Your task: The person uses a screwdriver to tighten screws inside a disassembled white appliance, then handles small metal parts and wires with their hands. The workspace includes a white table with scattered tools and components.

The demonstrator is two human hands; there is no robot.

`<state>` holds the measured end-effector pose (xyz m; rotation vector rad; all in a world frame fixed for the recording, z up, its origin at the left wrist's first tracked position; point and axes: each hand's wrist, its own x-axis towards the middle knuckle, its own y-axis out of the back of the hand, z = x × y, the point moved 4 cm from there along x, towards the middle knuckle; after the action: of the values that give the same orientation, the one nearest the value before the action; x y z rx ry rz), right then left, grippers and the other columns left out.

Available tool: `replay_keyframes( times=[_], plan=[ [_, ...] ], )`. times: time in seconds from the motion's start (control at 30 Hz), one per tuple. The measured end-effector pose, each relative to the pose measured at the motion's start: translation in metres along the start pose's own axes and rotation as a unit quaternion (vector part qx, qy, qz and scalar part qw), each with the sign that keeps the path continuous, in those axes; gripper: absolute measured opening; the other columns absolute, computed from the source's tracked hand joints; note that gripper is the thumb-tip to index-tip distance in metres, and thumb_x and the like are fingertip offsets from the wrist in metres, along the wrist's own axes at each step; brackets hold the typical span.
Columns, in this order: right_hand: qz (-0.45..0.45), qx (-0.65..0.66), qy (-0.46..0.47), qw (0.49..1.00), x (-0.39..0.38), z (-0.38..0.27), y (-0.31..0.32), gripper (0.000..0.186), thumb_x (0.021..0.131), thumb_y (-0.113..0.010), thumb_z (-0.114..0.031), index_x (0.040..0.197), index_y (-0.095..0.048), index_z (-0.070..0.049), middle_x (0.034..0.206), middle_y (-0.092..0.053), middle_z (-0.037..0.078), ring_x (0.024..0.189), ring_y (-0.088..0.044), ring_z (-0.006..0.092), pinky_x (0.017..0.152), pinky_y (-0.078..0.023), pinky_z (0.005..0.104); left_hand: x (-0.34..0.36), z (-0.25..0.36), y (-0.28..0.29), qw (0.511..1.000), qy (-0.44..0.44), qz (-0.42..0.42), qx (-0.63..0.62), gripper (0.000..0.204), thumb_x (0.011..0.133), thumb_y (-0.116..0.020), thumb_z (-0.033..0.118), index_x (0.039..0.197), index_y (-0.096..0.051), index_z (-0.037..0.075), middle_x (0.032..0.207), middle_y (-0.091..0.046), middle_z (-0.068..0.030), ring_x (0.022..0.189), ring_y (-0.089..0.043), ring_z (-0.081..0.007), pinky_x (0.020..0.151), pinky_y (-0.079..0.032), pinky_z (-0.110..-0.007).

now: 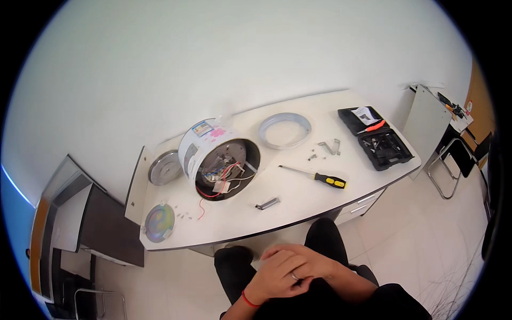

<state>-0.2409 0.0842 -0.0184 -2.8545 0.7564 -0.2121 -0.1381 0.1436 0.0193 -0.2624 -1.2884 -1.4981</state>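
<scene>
Head view, the only one: both hands sit low in the frame, bottom centre, over the person's dark trousers and well clear of the desk (298, 205). The left hand (277, 280), red cord at the wrist and a ring on one finger, lies curled over the right hand (314, 265); fingers folded together, and I can't see anything held between them, though a small part could hide in there.

Nearest thing on the desk is a little grey metal bracket (267, 203) near the front edge. Left of centre is the opened white cooker body (216, 154), tipped on its side with wiring and a red lead spilling out. A yellow-and-black screwdriver (314, 176) lies to its right, loose screws (312, 157) and a bent bracket further back, a metal ring (285, 130) behind that, an open black tool case (376, 137) at upper right.

My take: before going back in, keep those screws grouped, steady the shell with one hand, and mind the loose lead.
</scene>
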Motion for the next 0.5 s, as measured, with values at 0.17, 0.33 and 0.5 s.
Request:
replay_keyframes(
  times=[0.17, 0.33, 0.5],
  plan=[
    [-0.048, -0.043, -0.048, 0.997, -0.016, 0.007, -0.002, 0.06, 0.084, -0.072, -0.019, 0.138, -0.056, 0.001, 0.126, -0.066, 0.016, 0.117, -0.064, 0.0233, 0.101, -0.051, 0.0346, -0.003, 0.006, 0.008, 0.996, 0.032, -0.08, -0.035, 0.038, 0.072, -0.093, 0.022, 0.095, -0.066, 0.01, 0.098, -0.062, -0.0062, 0.079, -0.062, -0.026, 0.071, -0.052, -0.037],
    [-0.044, -0.069, 0.046, 0.996, -0.012, 0.001, -0.004, 0.069, 0.083, -0.074, -0.015, 0.147, -0.05, -0.002, 0.128, -0.066, 0.015, 0.117, -0.064, 0.0241, 0.102, -0.051, 0.0349, 0.007, 0.013, 0.009, 0.997, 0.04, -0.059, -0.033, 0.037, 0.079, -0.09, 0.029, 0.091, -0.062, 0.007, 0.101, -0.065, -0.0082, 0.084, -0.066, -0.0295, 0.074, -0.054, -0.039],
    [-0.056, -0.078, -0.014, 0.995, -0.016, -0.005, -0.008, 0.08, 0.08, -0.072, -0.006, 0.155, -0.043, -0.007, 0.126, -0.066, 0.014, 0.11, -0.066, 0.0222, 0.096, -0.052, 0.0329, -0.005, 0.013, 0.003, 0.992, 0.101, -0.08, -0.009, 0.042, 0.071, -0.096, 0.032, 0.089, -0.064, 0.011, 0.088, -0.06, -0.0041, 0.068, -0.061, -0.0257, 0.063, -0.051, -0.035]
  ],
)
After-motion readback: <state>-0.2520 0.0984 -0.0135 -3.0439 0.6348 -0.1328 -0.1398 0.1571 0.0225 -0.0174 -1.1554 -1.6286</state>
